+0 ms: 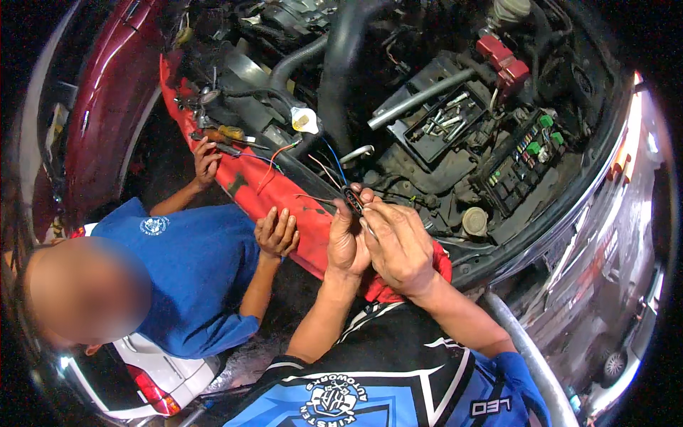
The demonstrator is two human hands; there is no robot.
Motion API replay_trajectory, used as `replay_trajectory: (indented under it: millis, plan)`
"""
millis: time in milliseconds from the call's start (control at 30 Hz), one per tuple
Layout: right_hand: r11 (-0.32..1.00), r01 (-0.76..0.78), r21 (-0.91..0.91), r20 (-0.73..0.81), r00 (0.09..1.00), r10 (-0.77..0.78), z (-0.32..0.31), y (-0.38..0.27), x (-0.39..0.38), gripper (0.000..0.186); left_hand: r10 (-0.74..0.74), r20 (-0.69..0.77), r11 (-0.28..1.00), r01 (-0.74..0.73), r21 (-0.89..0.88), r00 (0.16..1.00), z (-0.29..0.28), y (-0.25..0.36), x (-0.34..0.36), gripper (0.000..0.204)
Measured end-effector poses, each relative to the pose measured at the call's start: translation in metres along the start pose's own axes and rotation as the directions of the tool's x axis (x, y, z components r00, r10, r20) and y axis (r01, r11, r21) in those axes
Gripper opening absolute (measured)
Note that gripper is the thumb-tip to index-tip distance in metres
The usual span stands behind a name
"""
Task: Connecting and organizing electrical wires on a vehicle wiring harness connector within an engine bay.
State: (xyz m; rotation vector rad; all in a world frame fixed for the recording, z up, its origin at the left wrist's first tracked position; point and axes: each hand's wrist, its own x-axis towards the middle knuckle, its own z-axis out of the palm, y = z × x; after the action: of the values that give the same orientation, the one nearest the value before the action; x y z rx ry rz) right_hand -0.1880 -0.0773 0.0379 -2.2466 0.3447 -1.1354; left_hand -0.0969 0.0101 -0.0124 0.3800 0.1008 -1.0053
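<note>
A small black wire connector (pixel 351 201) sits between my hands at the front edge of the engine bay. My left hand (pixel 344 240) is closed on it, thumb on one side and fingers behind. My right hand (pixel 400 245) is pinched close against the connector; a thin item seems to show at its fingertips, too small to name. Loose thin wires, among them a blue wire (pixel 334 158), rise from around the connector. Below both hands lies a red fender cover (pixel 313 242).
At left a co-worker in a blue shirt (pixel 185 263) has one hand (pixel 277 233) on the cover. Nearby are a screwdriver (pixel 231 132) and a white round part (pixel 304 121). Beyond stand a black tray (pixel 425 151) of metal pieces, a metal tube (pixel 420 101) and a fuse box (pixel 509 186).
</note>
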Motion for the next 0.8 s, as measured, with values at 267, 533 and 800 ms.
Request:
replay_trajectory:
  millis: [267,533,800]
  plan:
    - [0.988,-0.087,0.125,-0.058,0.994,0.095,-0.0036,-0.0053,0.0019,0.017,-0.011,-0.014,0.999,0.01,-0.04,1.0,-0.0026,-0.0006,-0.0019,0.044]
    - [0.982,-0.112,0.152,-0.065,0.99,0.123,-0.0013,-0.0028,0.0058,0.017,-0.011,0.016,0.997,0.012,-0.079,1.0,0.0015,-0.0003,0.0009,0.043]
    - [0.969,-0.132,0.209,-0.075,0.986,0.15,0.0001,-0.0021,0.0076,0.013,0.011,0.034,0.998,-0.009,-0.07,0.999,-0.0033,-0.0003,-0.0006,0.043]
